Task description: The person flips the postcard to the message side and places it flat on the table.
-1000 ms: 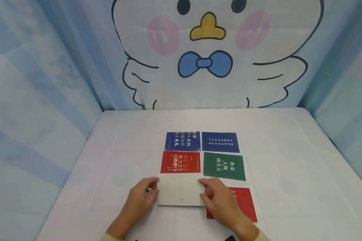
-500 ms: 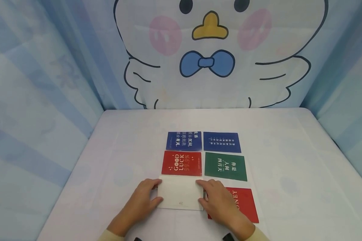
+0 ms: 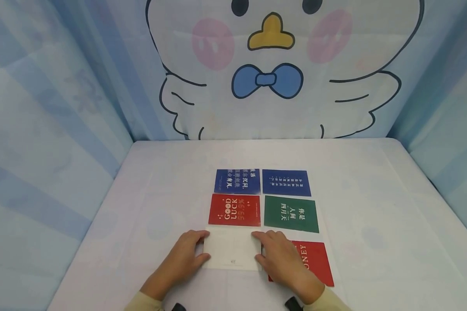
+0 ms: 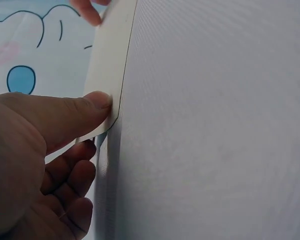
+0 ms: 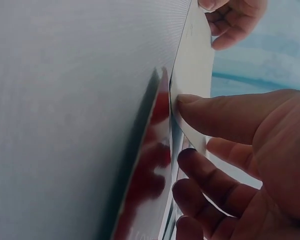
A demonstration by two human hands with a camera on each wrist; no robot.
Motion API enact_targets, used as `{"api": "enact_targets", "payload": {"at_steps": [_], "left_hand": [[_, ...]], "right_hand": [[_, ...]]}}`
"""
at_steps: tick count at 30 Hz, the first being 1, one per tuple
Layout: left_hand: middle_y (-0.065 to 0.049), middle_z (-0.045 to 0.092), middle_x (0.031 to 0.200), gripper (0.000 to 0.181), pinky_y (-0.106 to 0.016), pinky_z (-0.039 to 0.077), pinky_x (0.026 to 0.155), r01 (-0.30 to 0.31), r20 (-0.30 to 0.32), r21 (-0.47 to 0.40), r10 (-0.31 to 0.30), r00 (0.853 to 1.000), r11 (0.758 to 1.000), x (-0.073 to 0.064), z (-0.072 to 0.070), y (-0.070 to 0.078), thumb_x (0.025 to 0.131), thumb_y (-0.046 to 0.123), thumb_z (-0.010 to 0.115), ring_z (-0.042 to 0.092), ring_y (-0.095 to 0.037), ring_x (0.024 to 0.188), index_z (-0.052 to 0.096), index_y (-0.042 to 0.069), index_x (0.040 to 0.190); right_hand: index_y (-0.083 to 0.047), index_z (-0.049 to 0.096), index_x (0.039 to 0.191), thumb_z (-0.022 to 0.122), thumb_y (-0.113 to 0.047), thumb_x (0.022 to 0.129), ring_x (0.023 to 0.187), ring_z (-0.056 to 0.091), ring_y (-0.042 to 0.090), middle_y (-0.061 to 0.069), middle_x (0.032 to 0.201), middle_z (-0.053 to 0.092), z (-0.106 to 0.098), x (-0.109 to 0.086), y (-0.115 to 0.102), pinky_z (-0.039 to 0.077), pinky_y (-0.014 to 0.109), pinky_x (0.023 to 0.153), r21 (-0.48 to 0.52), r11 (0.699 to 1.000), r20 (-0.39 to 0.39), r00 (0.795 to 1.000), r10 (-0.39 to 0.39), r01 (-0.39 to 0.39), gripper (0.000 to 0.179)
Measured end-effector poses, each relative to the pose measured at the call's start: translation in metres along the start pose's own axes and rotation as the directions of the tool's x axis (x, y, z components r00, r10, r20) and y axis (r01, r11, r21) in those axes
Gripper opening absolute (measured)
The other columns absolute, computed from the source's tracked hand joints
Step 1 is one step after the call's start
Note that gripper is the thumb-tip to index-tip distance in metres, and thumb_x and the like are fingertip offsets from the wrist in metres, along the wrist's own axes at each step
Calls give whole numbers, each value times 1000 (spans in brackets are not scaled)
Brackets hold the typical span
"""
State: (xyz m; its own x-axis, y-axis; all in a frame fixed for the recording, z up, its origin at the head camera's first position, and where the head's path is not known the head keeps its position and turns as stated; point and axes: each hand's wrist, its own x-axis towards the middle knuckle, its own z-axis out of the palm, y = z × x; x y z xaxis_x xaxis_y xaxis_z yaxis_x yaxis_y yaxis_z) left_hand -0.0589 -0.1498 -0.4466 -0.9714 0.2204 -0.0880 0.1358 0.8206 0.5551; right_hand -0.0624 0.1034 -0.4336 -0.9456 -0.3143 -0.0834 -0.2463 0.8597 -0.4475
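Observation:
A cream-coloured card, plain apart from a small mark near its close edge, lies between both hands. My left hand holds its left side, thumb and index finger at the corners. At the right side, my right hand holds it the same way and partly covers a red card. In the left wrist view the thumb lies on the card's face, with the other fingers curled beside the edge. The right wrist view shows the thumb on its face too.
Beyond the cream card lie a red GOOD LUCK card and a green card. Farther back are two blue cards, one on the left and one on the right. A pale cloth covers the table; a printed curtain hangs behind.
Over the last second the cream card has shifted slightly toward the person, and the right hand slightly left, uncovering more of the red card. In the last half second little has changed.

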Motion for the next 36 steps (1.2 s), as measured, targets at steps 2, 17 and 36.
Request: {"api": "enact_targets", "payload": {"at_steps": [2, 17, 36], "left_hand": [[-9, 61, 115, 56, -46, 48, 98, 1, 8, 2, -1, 1000, 1000, 1, -1, 0, 81, 11, 84, 56, -24, 105, 59, -1, 129], [-6, 63, 126, 52, -49, 45, 100, -2, 18, 66, 1, 1000, 998, 8, -1, -4, 81, 15, 84, 52, -27, 117, 64, 9, 129], [-7, 62, 127, 52, -53, 43, 101, -48, -1, 47, 48, 999, 998, 6, -3, 9, 80, 15, 85, 51, -28, 119, 63, 9, 127]], "right_hand": [[-13, 64, 133, 86, -26, 76, 97, 58, 22, 6, 116, 66, 0, 1, 0, 53, 49, 88, 0, 1000, 2, 1000, -2, 2, 62], [-12, 65, 132, 87, -25, 75, 109, 57, 28, 5, 126, 66, -1, 6, 0, 49, 50, 93, -59, 998, -42, 998, -37, 35, 62], [-13, 64, 133, 87, -34, 73, 111, 58, 28, 4, 126, 65, -16, -3, 5, 47, 55, 94, -46, 999, -23, 1000, -1, 0, 67]]}}
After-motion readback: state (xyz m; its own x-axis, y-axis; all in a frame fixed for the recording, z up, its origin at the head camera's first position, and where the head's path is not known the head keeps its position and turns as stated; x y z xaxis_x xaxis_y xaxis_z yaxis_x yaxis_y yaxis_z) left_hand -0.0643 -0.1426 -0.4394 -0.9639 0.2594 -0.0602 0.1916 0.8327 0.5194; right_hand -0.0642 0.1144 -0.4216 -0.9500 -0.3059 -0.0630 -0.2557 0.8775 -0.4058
